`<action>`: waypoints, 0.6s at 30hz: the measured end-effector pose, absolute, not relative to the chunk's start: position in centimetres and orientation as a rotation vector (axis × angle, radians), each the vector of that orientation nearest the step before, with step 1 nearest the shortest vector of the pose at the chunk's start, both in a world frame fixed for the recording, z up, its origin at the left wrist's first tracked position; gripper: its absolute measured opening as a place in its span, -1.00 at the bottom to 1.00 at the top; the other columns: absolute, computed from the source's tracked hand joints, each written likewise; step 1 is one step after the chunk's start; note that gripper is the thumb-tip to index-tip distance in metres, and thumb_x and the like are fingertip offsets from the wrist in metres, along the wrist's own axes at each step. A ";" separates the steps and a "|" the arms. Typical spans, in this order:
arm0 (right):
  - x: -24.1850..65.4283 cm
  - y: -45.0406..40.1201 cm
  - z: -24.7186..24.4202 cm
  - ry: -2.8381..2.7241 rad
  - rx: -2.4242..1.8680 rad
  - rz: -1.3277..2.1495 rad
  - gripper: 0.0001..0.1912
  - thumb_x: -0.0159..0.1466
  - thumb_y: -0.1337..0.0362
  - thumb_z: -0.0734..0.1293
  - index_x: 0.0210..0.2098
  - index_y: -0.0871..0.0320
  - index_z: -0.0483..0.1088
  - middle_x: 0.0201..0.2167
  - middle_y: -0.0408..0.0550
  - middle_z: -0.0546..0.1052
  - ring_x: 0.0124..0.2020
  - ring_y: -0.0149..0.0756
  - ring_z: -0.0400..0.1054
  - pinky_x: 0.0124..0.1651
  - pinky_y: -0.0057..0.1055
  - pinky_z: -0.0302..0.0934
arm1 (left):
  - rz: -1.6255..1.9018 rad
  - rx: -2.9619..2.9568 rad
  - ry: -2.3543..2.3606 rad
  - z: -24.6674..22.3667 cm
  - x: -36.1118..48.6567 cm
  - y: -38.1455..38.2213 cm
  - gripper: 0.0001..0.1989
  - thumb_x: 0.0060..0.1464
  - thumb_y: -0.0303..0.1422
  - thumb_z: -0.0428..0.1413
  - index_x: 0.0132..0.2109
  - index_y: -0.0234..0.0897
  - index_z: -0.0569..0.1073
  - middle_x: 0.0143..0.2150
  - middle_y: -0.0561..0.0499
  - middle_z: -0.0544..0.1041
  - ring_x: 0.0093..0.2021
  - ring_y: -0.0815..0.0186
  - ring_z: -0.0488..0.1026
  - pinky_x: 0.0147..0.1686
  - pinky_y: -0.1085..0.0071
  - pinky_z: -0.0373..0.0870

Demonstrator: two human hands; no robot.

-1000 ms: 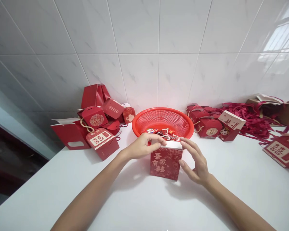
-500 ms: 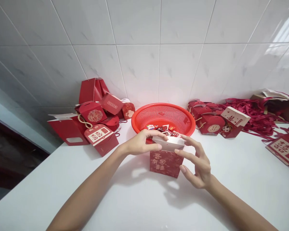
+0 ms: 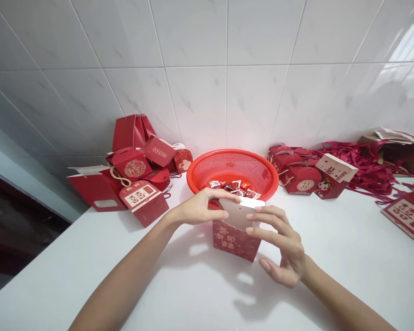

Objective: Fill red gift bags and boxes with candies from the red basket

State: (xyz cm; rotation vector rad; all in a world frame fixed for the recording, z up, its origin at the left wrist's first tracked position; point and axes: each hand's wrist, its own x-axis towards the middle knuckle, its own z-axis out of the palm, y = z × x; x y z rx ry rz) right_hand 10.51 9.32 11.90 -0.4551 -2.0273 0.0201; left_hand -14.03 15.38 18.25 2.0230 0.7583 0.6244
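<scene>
A red paper box (image 3: pixel 235 242) with pale characters on its front stands upright on the white table, its white inner flap (image 3: pixel 241 212) raised at the top. My left hand (image 3: pixel 207 207) grips the upper left of the box, forefinger along the flap's top edge and thumb in front. At the right side, the fingers of my right hand (image 3: pixel 283 239) are spread, with fingertips touching the flap and the box's upper rim; its thumb stands away from the box. Behind the box, wrapped sweets (image 3: pixel 232 186) lie in a red plastic basket (image 3: pixel 193 166).
Several red gift boxes (image 3: pixel 144 201) are piled at the left back. More boxes (image 3: pixel 305 179) and a heap of dark red ribbons (image 3: pixel 362 168) lie at the right back. Another red box (image 3: pixel 405 214) lies at the right edge. A tiled wall rises behind the table.
The right hand's fingers have moved inward over the flap and its thumb has come away from the box. The flap looks more upright, with more of its white face showing.
</scene>
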 end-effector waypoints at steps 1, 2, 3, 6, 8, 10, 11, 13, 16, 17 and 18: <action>10.5 9.4 11.9 -2.040 -0.445 -0.014 -0.51 0.18 0.20 0.27 0.10 0.10 0.43 -0.02 0.08 0.51 0.06 0.07 0.33 0.04 0.08 0.27 | 0.612 2.017 0.748 18.4 -14.1 15.4 -0.57 0.01 -0.46 0.20 0.07 -0.18 0.55 0.11 -0.07 0.55 0.12 0.15 0.45 0.11 0.22 0.39; 10.5 9.5 11.8 -2.047 -0.434 -0.047 -0.49 0.19 0.19 0.27 0.13 0.09 0.41 -0.05 0.08 0.51 0.04 0.06 0.34 0.04 0.08 0.27 | 0.601 2.011 0.738 18.5 -14.1 15.3 -0.56 0.01 -0.47 0.19 0.08 -0.18 0.55 0.14 -0.06 0.54 0.15 0.15 0.44 0.14 0.21 0.37; 10.5 9.6 11.8 -2.046 -0.422 -0.072 -0.47 0.20 0.18 0.26 0.16 0.08 0.39 -0.08 0.07 0.50 0.01 0.05 0.35 0.03 0.08 0.27 | 0.592 2.003 0.731 18.6 -14.0 15.3 -0.55 0.00 -0.49 0.17 0.08 -0.18 0.54 0.15 -0.06 0.53 0.17 0.15 0.42 0.16 0.21 0.35; 10.4 9.5 11.7 -2.023 -0.407 -0.084 -0.44 0.20 0.17 0.26 0.20 0.04 0.37 -0.14 0.05 0.45 -0.06 0.02 0.36 -0.01 0.08 0.26 | 0.578 1.974 0.733 18.7 -13.9 15.3 -0.49 -0.03 -0.54 0.11 0.10 -0.17 0.54 0.18 -0.03 0.51 0.20 0.14 0.40 0.15 0.23 0.35; 10.3 9.4 11.8 -2.009 -0.414 -0.059 -0.44 0.20 0.19 0.26 0.20 0.03 0.38 -0.19 0.03 0.41 -0.10 -0.01 0.34 -0.04 0.08 0.26 | 0.569 1.948 0.743 18.7 -13.9 15.3 -0.43 -0.07 -0.57 0.05 0.11 -0.16 0.53 0.20 -0.02 0.49 0.21 0.13 0.38 0.12 0.24 0.38; 10.2 9.3 11.9 -2.002 -0.411 -0.032 -0.46 0.20 0.20 0.26 0.19 0.04 0.39 -0.24 0.01 0.37 -0.14 -0.05 0.33 -0.06 0.06 0.26 | 0.563 1.922 0.749 18.6 -13.9 15.4 -0.38 -0.12 -0.59 0.00 0.11 -0.16 0.53 0.22 0.00 0.48 0.22 0.13 0.37 0.11 0.26 0.38; 10.1 9.2 12.0 -1.997 -0.408 -0.022 -0.46 0.21 0.21 0.26 0.19 0.04 0.40 -0.26 0.00 0.35 -0.17 -0.06 0.32 -0.08 0.05 0.26 | 0.562 1.910 0.750 18.6 -13.9 15.4 -0.37 -0.14 -0.59 -0.02 0.11 -0.16 0.53 0.22 0.00 0.47 0.22 0.13 0.37 0.11 0.26 0.37; 10.1 9.2 12.0 -1.979 -0.395 -0.013 -0.47 0.22 0.22 0.26 0.18 0.05 0.40 -0.30 -0.03 0.31 -0.21 -0.09 0.30 -0.12 0.02 0.27 | 0.561 1.890 0.753 18.6 -13.9 15.5 -0.35 -0.16 -0.59 -0.04 0.09 -0.16 0.54 0.21 0.01 0.48 0.21 0.13 0.37 0.11 0.26 0.37; 10.2 9.2 12.1 -1.944 -0.385 -0.032 -0.47 0.22 0.23 0.25 0.18 0.05 0.41 -0.34 -0.05 0.28 -0.26 -0.13 0.28 -0.16 0.00 0.25 | 0.548 1.859 0.760 18.7 -13.9 15.5 -0.37 -0.17 -0.56 -0.06 0.07 -0.17 0.55 0.19 0.01 0.50 0.18 0.14 0.39 0.03 0.31 0.40; 10.2 9.2 12.1 -1.942 -0.386 -0.041 -0.47 0.22 0.24 0.24 0.18 0.06 0.41 -0.34 -0.06 0.27 -0.28 -0.14 0.27 -0.17 0.00 0.25 | 0.541 1.850 0.762 18.7 -13.9 15.5 -0.37 -0.18 -0.55 -0.06 0.06 -0.17 0.55 0.18 0.01 0.50 0.16 0.15 0.40 -0.02 0.34 0.42; 10.3 9.3 12.0 -1.947 -0.389 -0.051 -0.48 0.23 0.24 0.24 0.18 0.07 0.41 -0.35 -0.06 0.26 -0.29 -0.15 0.26 -0.18 -0.01 0.25 | 0.537 1.844 0.763 18.7 -13.9 15.6 -0.36 -0.18 -0.54 -0.07 0.06 -0.17 0.56 0.18 0.01 0.50 0.14 0.15 0.41 -0.07 0.37 0.42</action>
